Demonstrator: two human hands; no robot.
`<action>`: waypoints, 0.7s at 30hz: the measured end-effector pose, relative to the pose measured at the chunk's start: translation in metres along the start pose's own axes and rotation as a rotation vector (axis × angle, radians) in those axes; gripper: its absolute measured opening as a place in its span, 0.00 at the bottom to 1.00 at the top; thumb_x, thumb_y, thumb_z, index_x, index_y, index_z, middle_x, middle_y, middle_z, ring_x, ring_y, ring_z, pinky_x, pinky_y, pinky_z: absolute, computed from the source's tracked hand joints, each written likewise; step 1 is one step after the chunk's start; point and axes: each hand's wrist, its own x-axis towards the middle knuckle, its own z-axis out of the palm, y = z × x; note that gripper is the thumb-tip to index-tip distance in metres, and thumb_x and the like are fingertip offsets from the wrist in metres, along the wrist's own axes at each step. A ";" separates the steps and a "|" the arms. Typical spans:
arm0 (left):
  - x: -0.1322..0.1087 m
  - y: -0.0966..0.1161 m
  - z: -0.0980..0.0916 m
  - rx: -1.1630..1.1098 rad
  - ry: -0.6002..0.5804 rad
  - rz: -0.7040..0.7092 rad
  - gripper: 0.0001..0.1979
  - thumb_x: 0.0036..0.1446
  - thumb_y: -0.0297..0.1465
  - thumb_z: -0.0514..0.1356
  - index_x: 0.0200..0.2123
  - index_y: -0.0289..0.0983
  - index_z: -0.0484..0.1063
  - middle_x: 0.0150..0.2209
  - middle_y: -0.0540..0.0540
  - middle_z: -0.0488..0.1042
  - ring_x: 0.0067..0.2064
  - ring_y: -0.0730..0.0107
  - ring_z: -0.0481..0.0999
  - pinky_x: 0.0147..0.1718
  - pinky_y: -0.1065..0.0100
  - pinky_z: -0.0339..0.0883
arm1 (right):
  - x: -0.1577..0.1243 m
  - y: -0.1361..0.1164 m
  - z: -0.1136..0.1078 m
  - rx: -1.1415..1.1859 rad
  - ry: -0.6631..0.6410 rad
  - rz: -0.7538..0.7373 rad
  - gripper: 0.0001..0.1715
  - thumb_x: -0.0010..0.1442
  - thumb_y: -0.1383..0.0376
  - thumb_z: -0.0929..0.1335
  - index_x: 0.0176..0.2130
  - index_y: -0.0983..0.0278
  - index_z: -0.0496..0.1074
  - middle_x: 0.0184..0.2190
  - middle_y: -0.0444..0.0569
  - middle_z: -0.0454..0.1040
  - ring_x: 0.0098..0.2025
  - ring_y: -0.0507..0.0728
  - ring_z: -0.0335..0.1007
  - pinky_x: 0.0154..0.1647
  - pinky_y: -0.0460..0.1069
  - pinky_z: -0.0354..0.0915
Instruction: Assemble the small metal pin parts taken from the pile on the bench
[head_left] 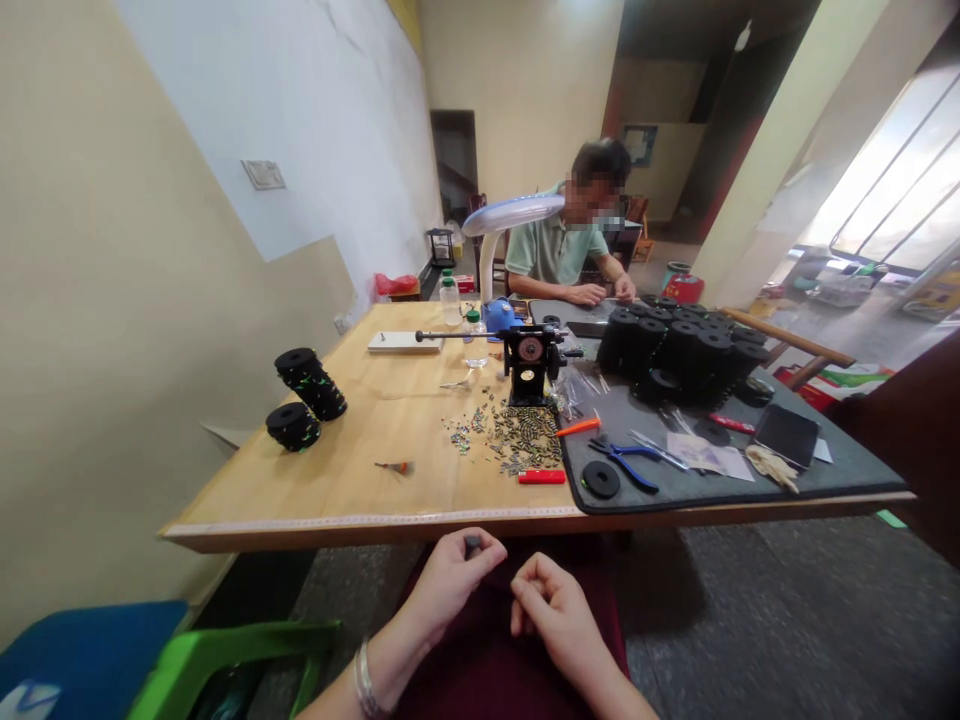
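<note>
Just in front of the table's near edge, my left hand (450,580) is closed in a pinch, thumb against forefinger. A small dark piece (472,545) shows between its fingers, too little of it to name. A short way to the right, my right hand (555,605) is curled with thumb and fingertips pressed together; whatever it may hold is hidden. The hands are apart. Nearest to them on the table are a red lighter (541,477), many small dark and shiny bits (525,435), and a small feathery piece with an orange tip (397,467).
A black winding device (527,360) stands mid-table beside a lamp (514,212). Stacked black foam spools (686,345) and blue pliers (630,462) lie on the grey mat (847,487). More spools (310,385) stand left. A person (559,260) sits opposite, both hands near the mat.
</note>
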 end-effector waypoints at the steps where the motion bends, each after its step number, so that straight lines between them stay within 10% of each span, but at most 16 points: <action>1: -0.001 0.002 0.000 0.035 -0.003 0.027 0.15 0.47 0.40 0.63 0.24 0.33 0.71 0.18 0.55 0.64 0.21 0.77 0.57 0.23 0.73 0.52 | 0.001 -0.001 -0.001 0.032 -0.024 0.017 0.21 0.55 0.48 0.66 0.27 0.63 0.63 0.15 0.42 0.70 0.17 0.49 0.60 0.21 0.44 0.54; 14: -0.003 0.004 0.002 0.402 -0.019 0.235 0.08 0.52 0.31 0.58 0.25 0.34 0.75 0.21 0.49 0.73 0.24 0.71 0.66 0.24 0.72 0.56 | 0.012 0.000 -0.001 -0.110 -0.062 -0.082 0.21 0.58 0.49 0.65 0.27 0.62 0.60 0.12 0.38 0.65 0.16 0.48 0.56 0.22 0.44 0.52; 21: 0.017 0.033 -0.038 0.995 0.146 0.418 0.06 0.56 0.29 0.56 0.33 0.38 0.73 0.32 0.45 0.75 0.35 0.63 0.73 0.35 0.67 0.62 | 0.020 0.015 -0.006 0.010 -0.008 -0.001 0.32 0.47 0.36 0.65 0.25 0.60 0.58 0.08 0.31 0.50 0.12 0.46 0.41 0.16 0.44 0.37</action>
